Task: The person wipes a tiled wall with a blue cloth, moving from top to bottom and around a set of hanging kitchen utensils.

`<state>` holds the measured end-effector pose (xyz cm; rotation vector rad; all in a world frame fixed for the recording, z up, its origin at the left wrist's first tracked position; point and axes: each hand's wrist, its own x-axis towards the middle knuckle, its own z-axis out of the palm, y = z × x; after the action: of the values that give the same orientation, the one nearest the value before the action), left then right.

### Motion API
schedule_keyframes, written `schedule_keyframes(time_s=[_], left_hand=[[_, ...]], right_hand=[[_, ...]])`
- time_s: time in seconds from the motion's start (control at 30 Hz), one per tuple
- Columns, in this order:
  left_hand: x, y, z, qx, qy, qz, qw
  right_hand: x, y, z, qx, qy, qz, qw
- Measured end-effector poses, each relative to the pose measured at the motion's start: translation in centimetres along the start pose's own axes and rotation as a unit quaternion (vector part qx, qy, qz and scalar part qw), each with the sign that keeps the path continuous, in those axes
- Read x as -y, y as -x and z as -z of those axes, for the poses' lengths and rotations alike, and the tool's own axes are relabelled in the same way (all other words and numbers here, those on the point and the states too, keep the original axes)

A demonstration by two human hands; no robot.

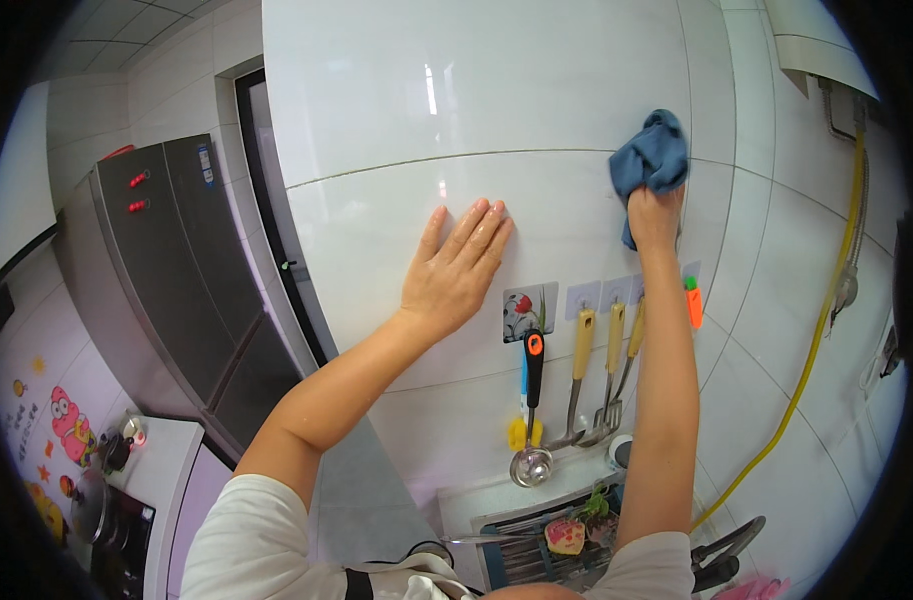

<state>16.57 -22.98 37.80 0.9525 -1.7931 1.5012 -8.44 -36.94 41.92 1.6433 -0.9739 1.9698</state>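
Note:
A bunched blue cloth [649,158] is pressed to the white tiled wall [377,90] at the upper right. Behind it, my right hand [658,215] grips it, the fingers mostly covered by the fabric. My left hand [459,265] lies flat on the tiles further left, fingers stretched out and holding nothing; it looks wet. Just below and right of that hand is a square hook plate [530,308] with a flower print. From it hangs a ladle [533,420] with a black handle.
Several wooden-handled utensils [583,350] hang beneath my right forearm, beside an orange-handled tool [694,304]. Below stands a dish rack [517,565] with a small potted plant [597,510]. A yellow hose [812,370] runs down the right wall. The fridge [192,250] is at left, near a cooking pot [95,505].

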Motion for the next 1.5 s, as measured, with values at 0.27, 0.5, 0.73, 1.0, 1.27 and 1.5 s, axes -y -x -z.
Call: schedule_keyframes(time_s=[0.27,0.5,0.73,1.0,1.27,1.5], left_hand=[[1.2,1.7,-0.1,-0.197,0.252,0.1,0.942],[0.2,-0.4,0.7,-0.029,0.119,0.053,0.991],[-2.6,-7.4,-2.3,0.02,0.13,-0.046,0.99],[-4.9,-10.8,-4.6,0.023,0.104,-0.074,0.992],[-5.1,-10.4,-4.7,0.044,0.045,-0.073,0.995],[-5.1,-10.1,-5.1,0.041,0.054,-0.069,0.995]], right_hand=[[11.5,1.0,-2.1,0.09,-0.058,0.264,0.959],[6.9,1.9,-1.4,0.129,-0.093,0.238,0.958],[-9.4,0.3,1.5,0.02,-0.082,0.073,0.994],[-22.3,-2.6,4.3,0.068,-0.039,-0.06,0.995],[-12.5,2.3,4.1,0.098,0.007,0.188,0.977],[-16.2,-3.7,4.5,0.018,-0.121,-0.054,0.991]])
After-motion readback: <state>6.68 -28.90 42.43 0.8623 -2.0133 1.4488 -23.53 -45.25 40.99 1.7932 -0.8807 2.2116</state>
